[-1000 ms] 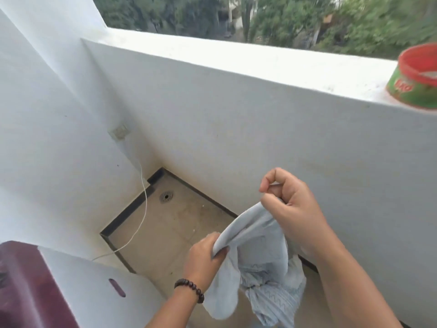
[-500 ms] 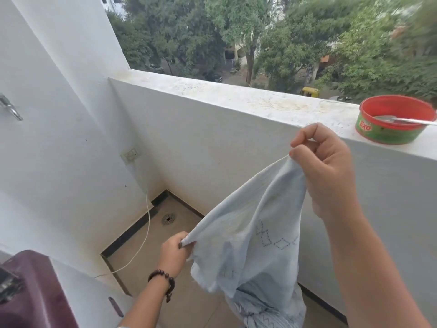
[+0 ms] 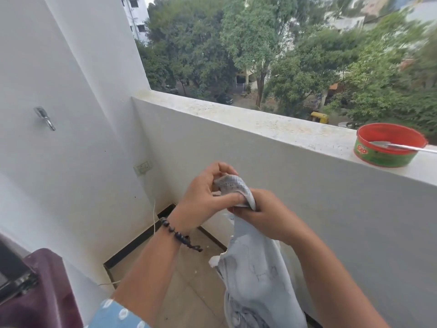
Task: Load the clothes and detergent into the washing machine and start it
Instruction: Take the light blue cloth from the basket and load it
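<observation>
2 hands: left hand (image 3: 201, 197) and right hand (image 3: 262, 215) both pinch 1 pale garment (image 3: 257, 280), bunched top between them, rest hanging.
Washer: 1 maroon machine (image 3: 42, 292), lower left.
Ledge: 1 red-green tub (image 3: 387, 145) holding 1 spoon (image 3: 399, 146).
</observation>
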Demonstrator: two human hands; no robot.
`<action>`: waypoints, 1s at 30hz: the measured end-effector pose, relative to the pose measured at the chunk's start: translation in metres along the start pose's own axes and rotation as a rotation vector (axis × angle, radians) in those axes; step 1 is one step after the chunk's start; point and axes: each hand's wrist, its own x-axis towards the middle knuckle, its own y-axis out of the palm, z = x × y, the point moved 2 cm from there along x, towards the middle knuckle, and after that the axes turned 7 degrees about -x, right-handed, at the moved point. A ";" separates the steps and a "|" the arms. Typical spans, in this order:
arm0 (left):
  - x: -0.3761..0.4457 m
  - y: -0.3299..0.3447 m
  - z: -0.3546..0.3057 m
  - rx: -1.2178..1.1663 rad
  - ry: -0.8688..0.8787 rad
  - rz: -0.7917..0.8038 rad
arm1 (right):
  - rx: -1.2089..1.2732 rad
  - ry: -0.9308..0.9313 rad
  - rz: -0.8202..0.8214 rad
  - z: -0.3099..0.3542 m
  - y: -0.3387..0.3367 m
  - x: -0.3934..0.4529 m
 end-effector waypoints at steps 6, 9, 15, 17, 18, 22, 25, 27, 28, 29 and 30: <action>-0.021 0.004 0.025 -0.089 -0.123 0.020 | 0.137 -0.101 -0.227 0.023 -0.031 -0.007; -0.033 0.020 0.041 -0.129 -0.199 0.124 | 0.182 -0.207 -0.308 0.043 -0.046 -0.015; -0.052 0.020 0.072 -0.038 -0.283 0.105 | 0.498 -0.388 -0.502 0.067 -0.089 -0.039; -0.055 0.013 0.076 -0.018 -0.274 0.053 | 0.505 -0.391 -0.523 0.069 -0.102 -0.045; -0.055 0.009 0.075 -0.030 -0.263 0.022 | 0.480 -0.379 -0.526 0.068 -0.107 -0.047; -0.042 0.000 0.046 -0.128 -0.160 -0.161 | 0.334 -0.250 -0.556 0.052 -0.111 -0.044; -0.030 -0.001 0.013 -0.195 -0.019 -0.164 | 0.349 -0.089 -0.577 0.041 -0.100 -0.039; -0.025 0.002 -0.007 -0.180 0.070 -0.127 | 0.326 -0.036 -0.394 0.038 -0.083 -0.036; -0.023 0.004 -0.015 -0.152 0.112 -0.098 | 0.262 -0.037 -0.259 0.038 -0.070 -0.035; -0.021 0.008 -0.023 -0.118 0.153 -0.068 | 0.210 -0.052 -0.119 0.039 -0.056 -0.034; -0.021 0.011 -0.030 -0.078 0.199 -0.050 | 0.188 -0.077 -0.012 0.038 -0.041 -0.033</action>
